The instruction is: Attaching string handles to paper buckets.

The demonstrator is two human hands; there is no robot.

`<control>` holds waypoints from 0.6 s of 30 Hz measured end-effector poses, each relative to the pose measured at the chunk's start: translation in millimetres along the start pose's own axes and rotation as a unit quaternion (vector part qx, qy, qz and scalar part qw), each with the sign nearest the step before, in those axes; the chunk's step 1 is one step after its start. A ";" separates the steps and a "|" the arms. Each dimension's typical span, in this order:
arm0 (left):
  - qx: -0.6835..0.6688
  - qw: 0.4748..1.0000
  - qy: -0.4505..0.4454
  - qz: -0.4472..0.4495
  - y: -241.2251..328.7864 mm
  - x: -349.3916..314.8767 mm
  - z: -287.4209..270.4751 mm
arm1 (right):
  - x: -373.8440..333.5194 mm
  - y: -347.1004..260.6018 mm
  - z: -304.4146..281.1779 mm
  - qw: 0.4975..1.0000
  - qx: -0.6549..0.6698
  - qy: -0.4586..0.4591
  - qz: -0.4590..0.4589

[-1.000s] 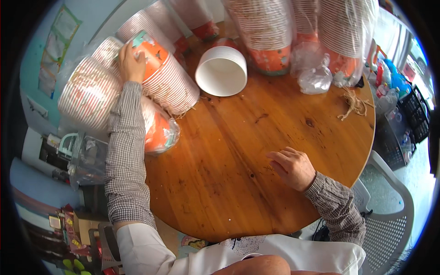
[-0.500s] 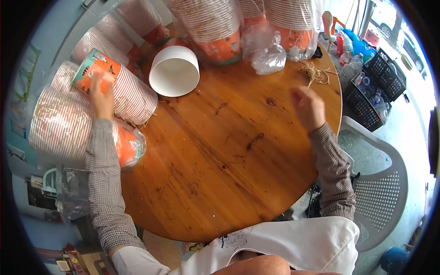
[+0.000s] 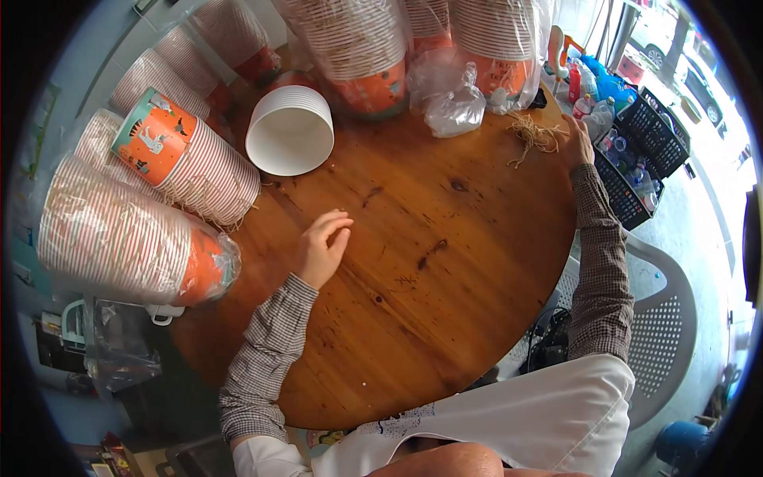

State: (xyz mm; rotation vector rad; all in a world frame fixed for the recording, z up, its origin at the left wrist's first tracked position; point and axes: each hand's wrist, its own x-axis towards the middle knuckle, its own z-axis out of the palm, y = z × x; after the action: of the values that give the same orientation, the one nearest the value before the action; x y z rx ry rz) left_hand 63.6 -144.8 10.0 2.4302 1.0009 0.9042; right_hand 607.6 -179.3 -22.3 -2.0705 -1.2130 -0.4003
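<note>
My left hand [image 3: 322, 250] hovers over the left middle of the wooden table [image 3: 445, 318], its fingers loosely bent, thumb apart, nothing in it. At the table's right edge, my right hand [image 3: 579, 143] is beside a loose bundle of straw-coloured twine [image 3: 534, 137]; its fingers are partly bent and apart, and I see no strand clearly held. A long stack of orange-and-striped paper tubs [image 3: 211, 171] lies tilted at the left, with twine strands under its open end. Behind it, a shorter stack of tubs [image 3: 291, 131] shows its white inside.
Several plastic-wrapped tub stacks [image 3: 119, 230] line the table's left and back. A crumpled clear bag [image 3: 453, 95] rests at the back. Right of the table are black crates [image 3: 624, 187] with bottles and a grey plastic chair [image 3: 660, 334].
My left hand has left the orange-printed tub stack and moved right and nearer me, over the table. My right hand has moved outward and farther away, to the twine. The view has shifted slightly.
</note>
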 end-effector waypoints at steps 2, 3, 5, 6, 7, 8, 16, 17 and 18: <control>-0.012 1.000 -0.020 -0.008 10.3 1.3 8.3 | 7.1 11.3 5.8 1.000 -0.002 -0.030 0.004; -0.013 1.000 -0.019 -0.009 12.3 2.9 11.0 | 10.4 9.7 5.2 0.998 0.002 -0.060 0.009; -0.033 0.999 -0.016 -0.009 14.4 5.2 12.1 | 27.1 10.2 13.8 0.996 0.019 -0.083 0.015; -0.030 0.999 -0.016 -0.012 13.1 4.8 9.7 | 32.3 -0.3 14.3 0.993 0.011 -0.114 0.008; -0.028 0.999 -0.013 -0.018 12.2 4.3 7.4 | 35.1 -11.4 15.8 0.989 0.003 -0.145 0.001; -0.030 0.999 -0.010 -0.020 13.0 6.0 8.7 | 38.3 -11.2 18.0 0.988 -0.015 -0.156 0.012; -0.093 0.995 0.010 -0.017 37.5 22.9 21.0 | 70.6 -68.0 -54.9 0.906 0.367 -0.212 0.010; -0.118 0.993 0.022 0.006 45.5 31.4 23.3 | 65.4 -88.8 -79.7 0.874 0.424 -0.237 0.012; -0.126 0.991 0.026 0.022 56.8 42.0 26.6 | 58.0 -106.6 -98.4 0.876 0.421 -0.237 0.012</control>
State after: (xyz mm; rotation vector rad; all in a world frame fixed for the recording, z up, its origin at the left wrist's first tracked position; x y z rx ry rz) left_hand 132.6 -155.5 38.8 2.2345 0.7985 1.0473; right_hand 554.2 -176.7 124.5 -1.4198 -1.3060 0.6079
